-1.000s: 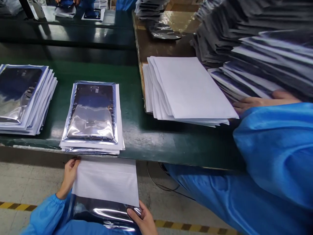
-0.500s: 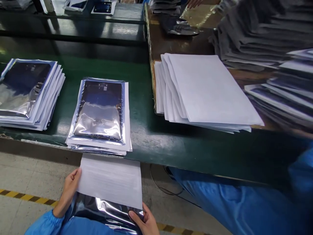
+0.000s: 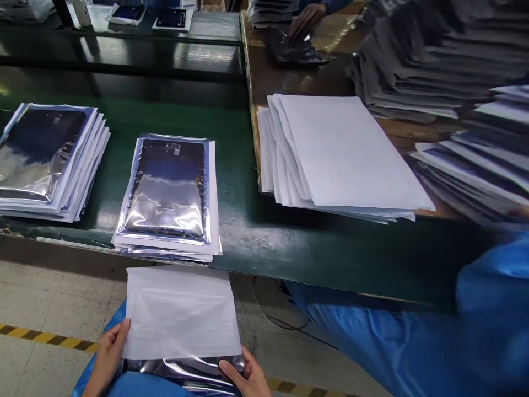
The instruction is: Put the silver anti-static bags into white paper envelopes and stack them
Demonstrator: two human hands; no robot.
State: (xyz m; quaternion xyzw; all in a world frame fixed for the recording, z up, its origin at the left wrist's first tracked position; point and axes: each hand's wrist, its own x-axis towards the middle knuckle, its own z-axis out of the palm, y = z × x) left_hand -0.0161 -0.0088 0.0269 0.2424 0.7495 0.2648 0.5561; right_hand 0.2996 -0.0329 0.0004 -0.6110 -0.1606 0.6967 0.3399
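Over my lap lies a white foam pouch (image 3: 179,314), with a shiny dark antistatic bag (image 3: 182,370) showing from under its near edge. My left hand (image 3: 109,350) pinches the left edge of the white pouch between thumb and fingers. At the near right corner, my right hand (image 3: 244,375) grips the shiny bag, its thumb on top and its fingertips against the pouch's edge. What lies inside the pouch is hidden. Just beyond, on the green table, a dark panel in a clear shiny bag (image 3: 167,187) tops a small stack with white pouches.
Another stack of bagged panels (image 3: 41,149) stands at the left. White pouches (image 3: 351,154) lie right of centre, beside tall piles of grey sleeves (image 3: 417,71). A co-worker's hand (image 3: 308,19) is at the back; a blue sleeve (image 3: 496,286) is at the right.
The white pouch now covers more of the shiny bag. My left hand has moved toward my body along with the pouch's edge. The co-worker's hand at the back has come further into view.
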